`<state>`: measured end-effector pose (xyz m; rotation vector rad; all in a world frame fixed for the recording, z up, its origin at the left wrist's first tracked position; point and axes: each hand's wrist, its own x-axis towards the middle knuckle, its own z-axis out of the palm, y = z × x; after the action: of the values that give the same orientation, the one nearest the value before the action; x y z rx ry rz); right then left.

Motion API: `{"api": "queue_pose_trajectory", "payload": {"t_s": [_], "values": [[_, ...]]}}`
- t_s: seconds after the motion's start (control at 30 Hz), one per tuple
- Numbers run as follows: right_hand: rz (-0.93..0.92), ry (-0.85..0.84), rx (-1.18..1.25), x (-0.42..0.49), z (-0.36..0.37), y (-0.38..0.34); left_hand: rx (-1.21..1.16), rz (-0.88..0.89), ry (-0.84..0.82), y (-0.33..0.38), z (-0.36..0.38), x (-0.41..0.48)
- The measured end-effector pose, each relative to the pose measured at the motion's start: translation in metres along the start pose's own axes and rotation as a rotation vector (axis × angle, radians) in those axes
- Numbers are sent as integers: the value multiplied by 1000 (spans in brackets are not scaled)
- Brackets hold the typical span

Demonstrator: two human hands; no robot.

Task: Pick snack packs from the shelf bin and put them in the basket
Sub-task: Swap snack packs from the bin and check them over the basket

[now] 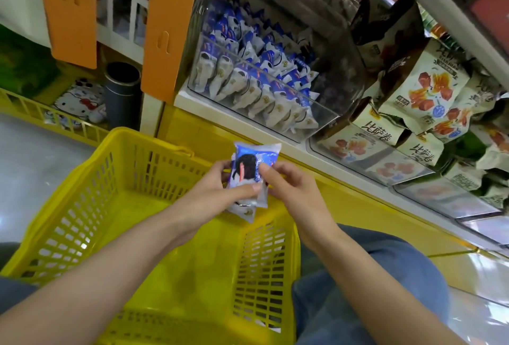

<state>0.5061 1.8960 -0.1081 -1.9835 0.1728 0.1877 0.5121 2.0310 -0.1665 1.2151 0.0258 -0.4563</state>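
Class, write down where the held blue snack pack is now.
In the head view the snack pack sits mid-frame, gripped by the left hand and pinched by the right hand, above the right rim of the yellow basket, below the shelf bin.

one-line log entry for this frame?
left hand: holds snack packs above basket | right hand: pinches same packs | basket: no packs visible inside | shelf bin: stocked

Cream snack bags point(424, 88) crowd the neighbouring bins — a dark cylinder point(122, 94) stands beside an orange panel point(162, 41).
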Motion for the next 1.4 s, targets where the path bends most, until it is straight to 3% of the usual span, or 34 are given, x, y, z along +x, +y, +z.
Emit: {"api": "queue_pose_trajectory", "payload": {"t_s": [0.27,0.5,0.7,0.9,1.4], "values": [[-391,418,-157,41,-41,-74,24,139,124,9,-9,17],[-318,561,-525,145,-48,-101,33,171,92,19,-13,23],[-163,353,-812,182,-51,-102,26,208,106,33,-24,27],[-9,258,-958,192,-49,-110,-27,218,82,40,-30,30],[10,61,-688,206,-28,-100,-53,214,58,38,-30,37]]}}
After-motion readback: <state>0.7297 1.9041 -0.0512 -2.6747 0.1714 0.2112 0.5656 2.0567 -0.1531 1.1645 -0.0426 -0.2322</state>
